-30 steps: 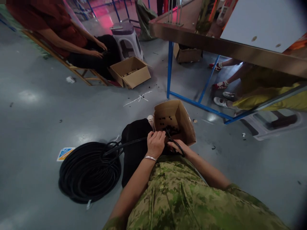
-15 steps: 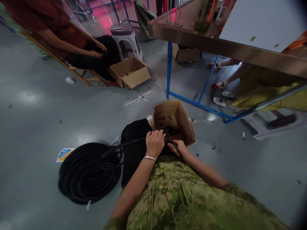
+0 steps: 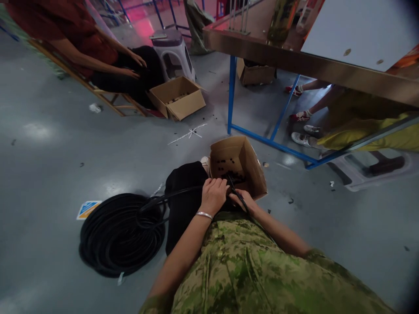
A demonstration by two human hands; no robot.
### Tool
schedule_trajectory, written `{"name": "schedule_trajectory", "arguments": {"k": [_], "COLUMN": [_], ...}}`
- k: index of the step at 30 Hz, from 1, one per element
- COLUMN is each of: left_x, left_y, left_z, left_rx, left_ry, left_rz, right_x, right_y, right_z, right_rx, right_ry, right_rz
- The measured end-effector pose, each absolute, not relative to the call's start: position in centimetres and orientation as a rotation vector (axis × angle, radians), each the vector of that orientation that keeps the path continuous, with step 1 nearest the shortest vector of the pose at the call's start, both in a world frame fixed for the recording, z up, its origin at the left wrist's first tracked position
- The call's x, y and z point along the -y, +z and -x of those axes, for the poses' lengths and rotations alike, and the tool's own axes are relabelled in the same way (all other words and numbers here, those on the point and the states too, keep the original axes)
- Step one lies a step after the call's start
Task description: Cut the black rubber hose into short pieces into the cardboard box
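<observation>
My left hand (image 3: 213, 196) is closed around a black tube (image 3: 185, 191) above the near side of an open cardboard box (image 3: 257, 168). From that hand the tube runs left across my dark-clothed leg to a large black coil (image 3: 101, 235) on the floor. My right hand (image 3: 247, 203) grips dark scissors (image 3: 241, 199), whose blades point up and left beside my left fingertips. Whether the blades touch the tube is hard to make out. Small black pieces (image 3: 235, 176) lie inside the box.
A blue-legged table (image 3: 294, 56) stands ahead to the right, with people's feet beneath it. At the upper left a person (image 3: 114, 65) sits on a wooden chair beside another cardboard box (image 3: 188, 107) and a plastic stool (image 3: 172, 48). Scraps dot the floor.
My left hand has shifted slightly right with the tube, closer to the scissors. The seated person's hands have moved a little apart. My right hand is nearly still.
</observation>
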State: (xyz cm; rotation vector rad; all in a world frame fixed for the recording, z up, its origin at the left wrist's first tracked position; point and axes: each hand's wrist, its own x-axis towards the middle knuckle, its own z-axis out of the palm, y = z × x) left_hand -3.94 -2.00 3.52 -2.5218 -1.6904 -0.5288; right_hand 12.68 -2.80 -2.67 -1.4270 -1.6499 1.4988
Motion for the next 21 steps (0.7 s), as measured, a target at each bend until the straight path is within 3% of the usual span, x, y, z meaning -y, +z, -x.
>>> {"name": "schedule_trajectory", "arguments": {"k": [13, 21], "left_x": [1.9, 2.1], "left_y": [2.9, 3.0], "left_z": [3.5, 3.6], "left_rx": [1.779, 1.778], "left_ry": [-0.291, -0.351], "left_rz": [2.478, 2.437], "right_x": [3.7, 3.7], "right_y": [-4.7, -4.9], "right_z": [-12.0, -12.3], "right_rx": [1.598, 1.463], "right_ry": [1.284, 1.407], "right_rz": [1.566, 1.585]}}
